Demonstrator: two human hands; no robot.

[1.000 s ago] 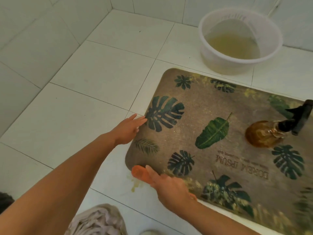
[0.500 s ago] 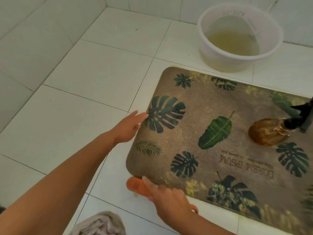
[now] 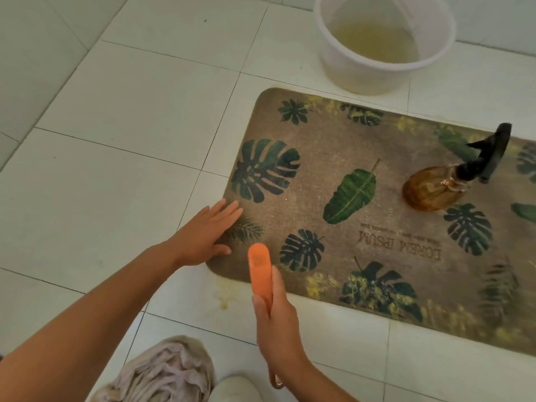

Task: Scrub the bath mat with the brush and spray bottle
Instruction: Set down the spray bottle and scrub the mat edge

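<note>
A brown bath mat (image 3: 391, 204) printed with green leaves lies on the white tiled floor. My left hand (image 3: 207, 235) rests flat with straight fingers on the mat's near left corner. My right hand (image 3: 275, 320) grips an orange brush (image 3: 259, 271); its orange back points up over the mat's front edge and the bristles are hidden. An amber spray bottle (image 3: 432, 190) with a black trigger head stands on the mat at the right, away from both hands.
A white plastic basin (image 3: 342, 53) holding yellowish water stands on the tiles behind the mat. A crumpled pale cloth (image 3: 162, 372) lies at the bottom edge near my right forearm. A yellowish stain (image 3: 224, 297) marks the tile by the mat's front corner. White tiled floor extends to the left.
My right hand has turned the brush from lying along the mat's front edge to pointing forward over the mat. My left hand has slid nearer, down the mat's left edge to the corner.
</note>
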